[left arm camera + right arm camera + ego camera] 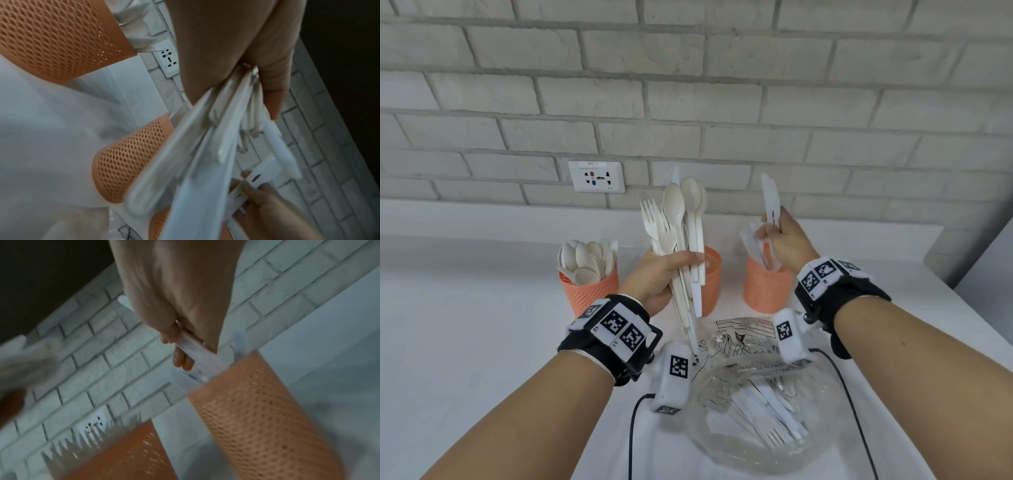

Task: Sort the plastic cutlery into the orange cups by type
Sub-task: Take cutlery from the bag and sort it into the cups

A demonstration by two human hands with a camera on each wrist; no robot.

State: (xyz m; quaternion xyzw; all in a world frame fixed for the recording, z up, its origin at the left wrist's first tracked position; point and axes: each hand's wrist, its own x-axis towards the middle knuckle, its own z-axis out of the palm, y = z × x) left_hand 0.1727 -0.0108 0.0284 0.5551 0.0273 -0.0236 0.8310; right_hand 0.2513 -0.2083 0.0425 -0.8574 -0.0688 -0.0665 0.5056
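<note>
Three orange mesh cups stand in a row on the white counter. The left cup [589, 289] is full of spoons. Behind my left hand, the middle cup [711, 274] is partly hidden. Knives stand in the right cup [767, 287]. My left hand [664, 274] grips an upright bundle of mixed cutlery [678, 233]: forks, spoons and a knife. My right hand [786, 240] holds a white knife [769, 197] upright over the right cup. In the right wrist view the right hand [180, 340] pinches the knife handle [197, 352] just above the cup [257, 410].
A clear plastic bag [756, 404] holding several more forks and knives lies on the counter in front of the cups. Black cables [633, 428] run from my wrist devices. A wall socket [596, 176] sits on the brick wall behind.
</note>
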